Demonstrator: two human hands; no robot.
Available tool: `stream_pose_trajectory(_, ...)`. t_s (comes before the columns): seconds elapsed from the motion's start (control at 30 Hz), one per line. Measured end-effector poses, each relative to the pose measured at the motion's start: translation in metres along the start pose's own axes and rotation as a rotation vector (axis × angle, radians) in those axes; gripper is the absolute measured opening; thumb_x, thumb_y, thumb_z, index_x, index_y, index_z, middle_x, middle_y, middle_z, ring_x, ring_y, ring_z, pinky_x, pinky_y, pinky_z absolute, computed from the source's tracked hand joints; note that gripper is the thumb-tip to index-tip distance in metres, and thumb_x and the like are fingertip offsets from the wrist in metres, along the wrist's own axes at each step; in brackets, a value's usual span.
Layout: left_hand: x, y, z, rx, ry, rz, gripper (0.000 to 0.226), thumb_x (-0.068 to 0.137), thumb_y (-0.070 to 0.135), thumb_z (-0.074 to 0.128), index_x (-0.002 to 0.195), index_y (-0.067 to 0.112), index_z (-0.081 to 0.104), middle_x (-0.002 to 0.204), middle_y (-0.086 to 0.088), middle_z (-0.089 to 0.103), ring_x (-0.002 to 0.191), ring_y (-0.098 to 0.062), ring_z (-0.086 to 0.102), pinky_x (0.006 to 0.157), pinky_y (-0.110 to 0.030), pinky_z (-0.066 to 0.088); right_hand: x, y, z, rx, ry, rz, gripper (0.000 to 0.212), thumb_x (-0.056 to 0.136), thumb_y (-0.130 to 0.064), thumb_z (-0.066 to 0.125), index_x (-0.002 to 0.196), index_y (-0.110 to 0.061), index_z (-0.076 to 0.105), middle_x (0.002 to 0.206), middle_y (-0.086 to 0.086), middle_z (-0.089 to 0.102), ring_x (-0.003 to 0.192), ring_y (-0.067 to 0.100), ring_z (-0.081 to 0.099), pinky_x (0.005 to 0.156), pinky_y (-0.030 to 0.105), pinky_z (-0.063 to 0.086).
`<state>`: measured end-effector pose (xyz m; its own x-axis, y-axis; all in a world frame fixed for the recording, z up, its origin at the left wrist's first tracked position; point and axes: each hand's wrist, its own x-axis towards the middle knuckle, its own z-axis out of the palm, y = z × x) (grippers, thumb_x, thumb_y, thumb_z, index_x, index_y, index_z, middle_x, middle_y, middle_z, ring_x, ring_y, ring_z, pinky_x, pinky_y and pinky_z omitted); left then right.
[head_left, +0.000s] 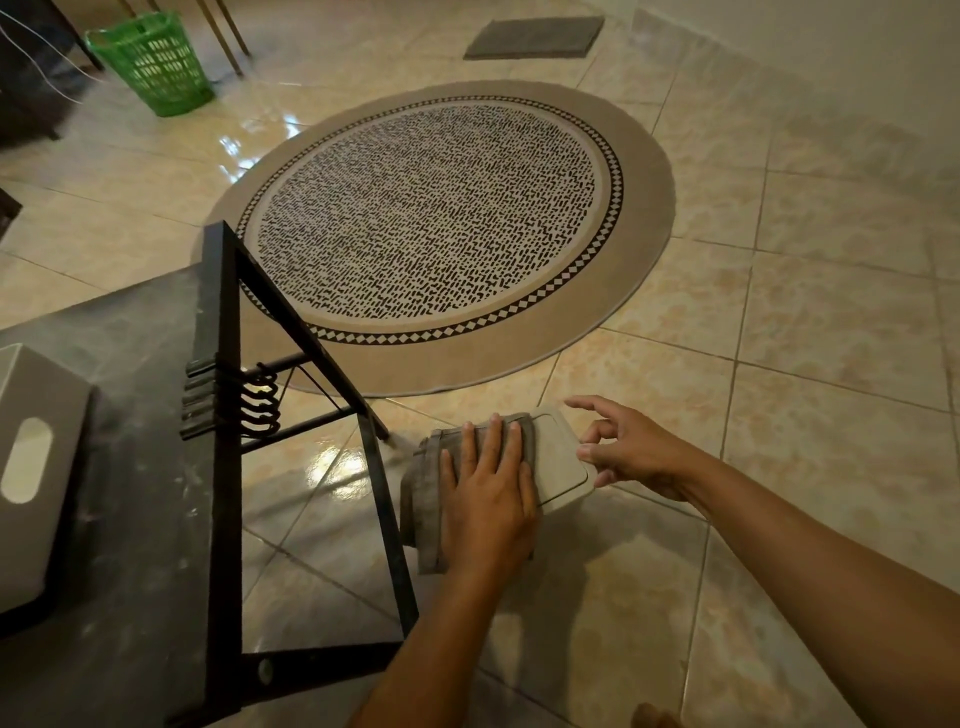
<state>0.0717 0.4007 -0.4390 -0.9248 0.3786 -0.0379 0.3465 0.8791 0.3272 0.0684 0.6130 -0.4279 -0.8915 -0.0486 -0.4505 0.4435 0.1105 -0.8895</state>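
Beige box (563, 460) is lying long-axis left to right, bare end pointing right; my left hand (488, 488) is pressing a grey cloth (423, 499) flat on it, and my right hand (628, 449) is hovering loose-fingered beside its corner.

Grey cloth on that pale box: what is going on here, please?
A person seems to be wiping a cream plastic box with a folded grey cloth. The left hand presses the cloth flat on the lid with straight fingers. The right hand is at the box's right edge, fingers loosely curled; whether it holds the box is unclear. A black metal table frame stands just beside it.
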Motion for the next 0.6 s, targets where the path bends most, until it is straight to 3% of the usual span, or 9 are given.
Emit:
stream_pose_trajectory(0.13, 0.003, 0.01, -0.003, -0.14, -0.027, 0.039, 0.055, 0.103, 0.043, 0.024, 0.156, 0.031, 0.014, 0.163, 0.009, -0.009, 0.148, -0.016, -0.021, 0.118, -0.041, -0.016, -0.003, 0.003, 0.003, -0.026, 0.03, -0.008, 0.065, 0.09, 0.001, 0.063, 0.143, -0.031, 0.044, 0.087, 0.013, 0.059, 0.063, 0.015, 0.062, 0.059, 0.028, 0.058)
stream_pose_trajectory(0.27, -0.002, -0.013, -0.007, 0.03, -0.073, 0.111, 0.061, 0.098, 0.057, 0.016, 0.155, 0.04, 0.0, 0.161, 0.012, -0.019, 0.146, -0.015, -0.028, 0.116, -0.044, -0.02, 0.003, -0.011, -0.003, -0.208, -0.091, -0.007, 0.062, 0.091, -0.002, 0.061, 0.143, -0.031, 0.043, 0.085, 0.009, 0.061, 0.073, 0.018, 0.061, 0.065, 0.027, 0.056)
stream_pose_trajectory(0.37, -0.002, -0.022, -0.006, 0.094, -0.074, 0.139, 0.059, 0.099, 0.058, 0.009, 0.155, 0.041, -0.003, 0.163, 0.011, -0.014, 0.147, -0.013, -0.025, 0.119, -0.045, -0.016, 0.007, -0.016, 0.0, -0.171, -0.144, 0.003, 0.063, 0.089, 0.006, 0.06, 0.141, -0.026, 0.045, 0.08, 0.008, 0.057, 0.067, 0.015, 0.061, 0.062, 0.026, 0.056)
stream_pose_trajectory(0.47, 0.01, -0.027, -0.011, 0.077, -0.052, 0.05, 0.06, 0.099, 0.058, 0.01, 0.155, 0.041, -0.001, 0.165, 0.008, -0.011, 0.149, -0.015, -0.02, 0.121, -0.048, -0.009, 0.007, -0.011, 0.003, -0.099, -0.111, 0.006, 0.065, 0.088, 0.01, 0.06, 0.141, -0.023, 0.045, 0.079, 0.008, 0.057, 0.063, 0.013, 0.062, 0.059, 0.024, 0.056)
stream_pose_trajectory(0.6, 0.003, -0.023, -0.01, 0.056, 0.005, -0.127, 0.061, 0.099, 0.056, 0.012, 0.155, 0.037, -0.003, 0.165, 0.003, -0.01, 0.149, -0.019, -0.019, 0.119, -0.047, -0.013, 0.006, -0.003, 0.008, -0.038, -0.046, 0.0, 0.065, 0.088, 0.011, 0.059, 0.141, -0.022, 0.046, 0.079, 0.009, 0.056, 0.065, 0.016, 0.06, 0.061, 0.026, 0.057)
